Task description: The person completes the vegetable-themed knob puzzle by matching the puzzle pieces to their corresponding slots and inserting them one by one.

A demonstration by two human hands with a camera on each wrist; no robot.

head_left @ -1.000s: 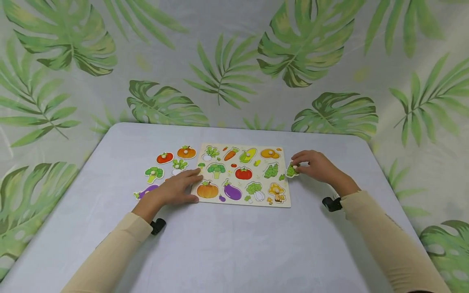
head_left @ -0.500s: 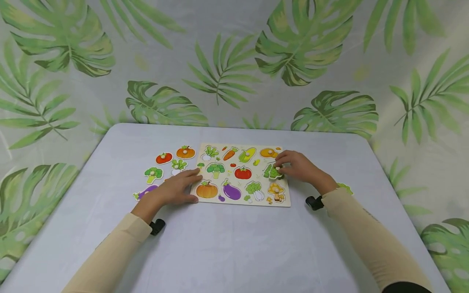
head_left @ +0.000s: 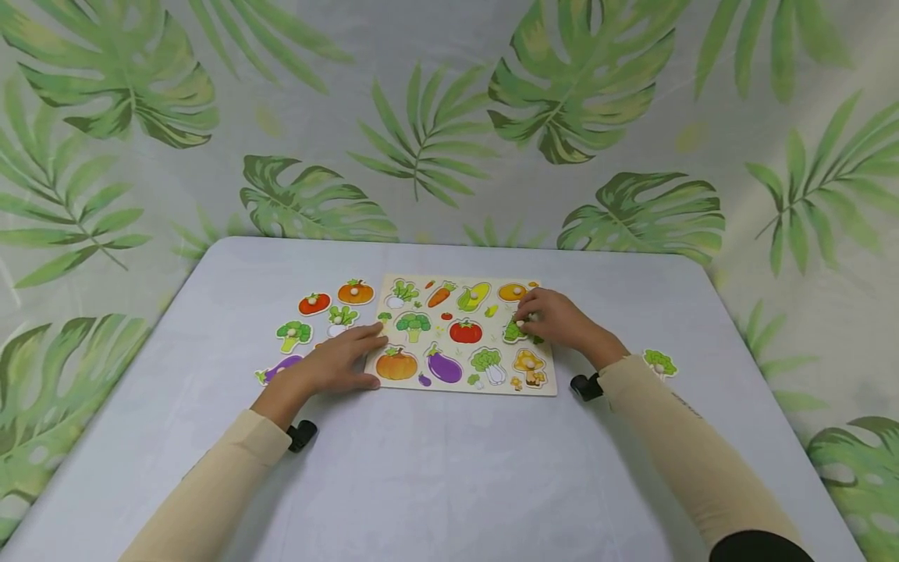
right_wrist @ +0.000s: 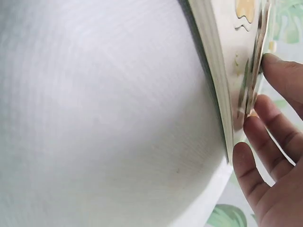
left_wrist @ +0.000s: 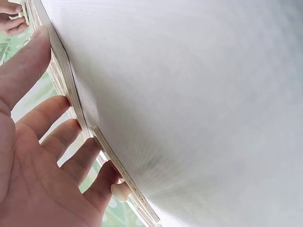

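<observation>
A wooden vegetable puzzle board (head_left: 499, 390) lies on the table. My left hand (head_left: 344, 361) rests along its left edge, thumb at the near corner; in the left wrist view the left hand (left_wrist: 42, 170) has its fingertips against the board's side. Over the board's right side, my right hand (head_left: 558, 318) pinches a green vegetable puzzle piece (head_left: 514, 331) by its knob. This piece lies over the matching green picture. In the right wrist view the piece (right_wrist: 258, 61) stands slightly off the board, under the right hand's (right_wrist: 279, 137) fingers.
Left of the board lie loose knobbed pieces: a tomato (head_left: 314, 304), a pumpkin (head_left: 356, 292), a white radish (head_left: 342, 318), a broccoli (head_left: 293, 336) and an eggplant (head_left: 281, 368), partly hidden. A leafy green piece (head_left: 660, 363) lies to the right, beside the right sleeve.
My right hand has carried the green vegetable piece leftward from beside the board to over its matching picture. The left hand stays in place. The leafy green piece at the right has come into view.
</observation>
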